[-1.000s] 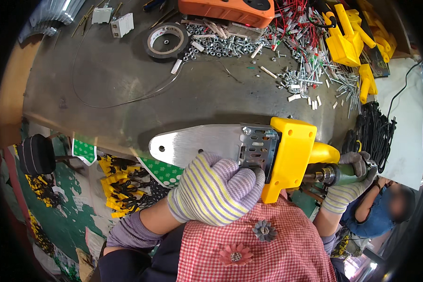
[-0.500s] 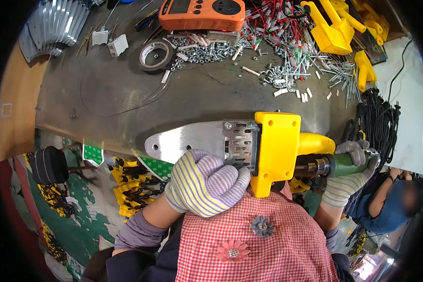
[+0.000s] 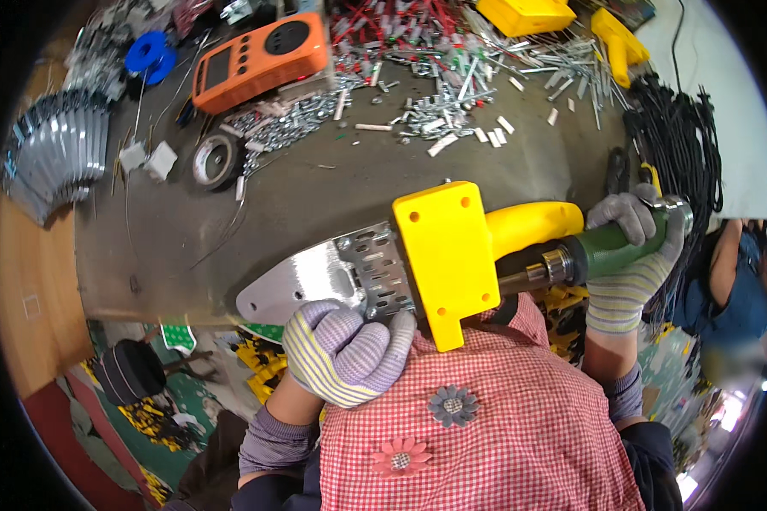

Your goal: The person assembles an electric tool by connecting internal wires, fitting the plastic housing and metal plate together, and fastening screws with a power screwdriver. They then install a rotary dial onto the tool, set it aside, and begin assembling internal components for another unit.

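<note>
In front of my apron lies a pipe welding tool with a yellow plastic housing (image 3: 447, 255), a yellow handle (image 3: 533, 226) and a flat pointed metal plate (image 3: 302, 277). My gloved left hand (image 3: 349, 353) is closed on the plate's near edge, beside the slotted metal part. A green power screwdriver (image 3: 618, 249) is wrapped in my gloved right hand (image 3: 632, 289). Its bit points left at the housing's near side, just below the handle; whether the tip touches a screw is hidden.
Behind lie an orange meter (image 3: 260, 64), a tape roll (image 3: 217, 160), piles of screws and nuts (image 3: 294, 123), and red-wired parts (image 3: 400, 25). Metal plates (image 3: 55, 157) are stacked left. Black cables (image 3: 677, 145) and yellow handle parts (image 3: 618, 47) lie right. Another person (image 3: 729, 281) sits beyond my right arm.
The view has turned, so the bench things sit further left. The welding tool appears more tilted, its plate end lower left. Both hands keep their grips.
</note>
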A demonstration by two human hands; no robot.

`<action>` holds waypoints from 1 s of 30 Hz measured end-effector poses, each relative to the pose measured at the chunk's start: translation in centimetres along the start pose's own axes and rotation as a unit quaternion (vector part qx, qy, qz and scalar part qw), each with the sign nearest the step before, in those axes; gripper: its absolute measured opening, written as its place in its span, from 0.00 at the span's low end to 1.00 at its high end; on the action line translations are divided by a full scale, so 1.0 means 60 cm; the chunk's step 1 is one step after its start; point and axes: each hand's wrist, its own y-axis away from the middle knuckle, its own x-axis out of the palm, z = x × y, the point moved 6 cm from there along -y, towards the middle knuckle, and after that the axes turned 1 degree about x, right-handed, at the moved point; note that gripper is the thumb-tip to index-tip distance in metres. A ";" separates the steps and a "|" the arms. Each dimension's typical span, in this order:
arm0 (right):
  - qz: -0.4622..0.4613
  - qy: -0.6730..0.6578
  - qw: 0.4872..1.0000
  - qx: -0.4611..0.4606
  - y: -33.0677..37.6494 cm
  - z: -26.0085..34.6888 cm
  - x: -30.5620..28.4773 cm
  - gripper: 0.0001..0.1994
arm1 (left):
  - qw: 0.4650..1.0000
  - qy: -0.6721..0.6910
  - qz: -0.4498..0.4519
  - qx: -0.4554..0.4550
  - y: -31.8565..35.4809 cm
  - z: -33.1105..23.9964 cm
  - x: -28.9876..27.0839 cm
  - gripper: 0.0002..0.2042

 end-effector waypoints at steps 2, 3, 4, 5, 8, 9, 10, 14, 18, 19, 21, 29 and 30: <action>0.005 -0.016 1.000 0.002 0.000 0.000 -0.003 0.17 | 1.000 0.003 0.011 -0.009 0.008 0.001 0.005 0.18; 0.011 -0.029 0.999 0.010 0.001 0.000 -0.003 0.17 | 1.000 0.002 0.014 -0.002 0.010 0.000 0.007 0.19; 0.011 -0.031 0.999 0.008 0.002 0.001 -0.004 0.17 | 1.000 0.001 0.017 0.003 0.010 0.001 0.007 0.19; 0.010 -0.028 1.000 0.009 0.003 0.001 -0.005 0.17 | 1.000 0.005 0.001 0.003 0.006 0.001 0.005 0.19; 0.012 -0.028 0.999 0.013 0.004 0.001 -0.006 0.17 | 1.000 -0.003 -0.006 -0.006 0.000 -0.002 0.002 0.19; 0.015 -0.029 0.999 0.016 0.003 0.001 -0.006 0.17 | 1.000 0.001 -0.011 -0.012 0.006 -0.002 0.003 0.19; 0.016 -0.030 0.999 0.018 0.003 0.000 -0.005 0.17 | 1.000 0.000 -0.010 -0.013 0.006 -0.003 0.000 0.19; 0.003 -0.024 1.000 0.007 0.003 -0.001 -0.002 0.17 | 0.996 0.030 -0.004 -0.087 0.010 0.006 0.004 0.13; 0.010 -0.028 1.000 0.004 -0.002 -0.004 0.003 0.17 | 0.969 -0.038 -0.017 -0.242 -0.020 0.024 -0.006 0.17; 0.015 -0.029 0.999 0.005 -0.002 -0.004 0.006 0.17 | 0.969 -0.008 0.009 -0.245 -0.022 0.024 -0.006 0.16; 0.014 -0.018 1.000 -0.002 -0.003 0.000 0.005 0.16 | 0.965 0.047 0.064 -0.251 -0.026 0.026 -0.008 0.15; 0.025 0.008 1.000 0.005 -0.003 0.000 0.004 0.15 | 0.962 0.021 0.206 -0.177 -0.076 0.029 -0.012 0.08; 0.027 0.002 1.000 0.009 -0.004 -0.001 0.005 0.15 | 0.962 0.018 0.206 -0.179 -0.078 0.031 -0.014 0.08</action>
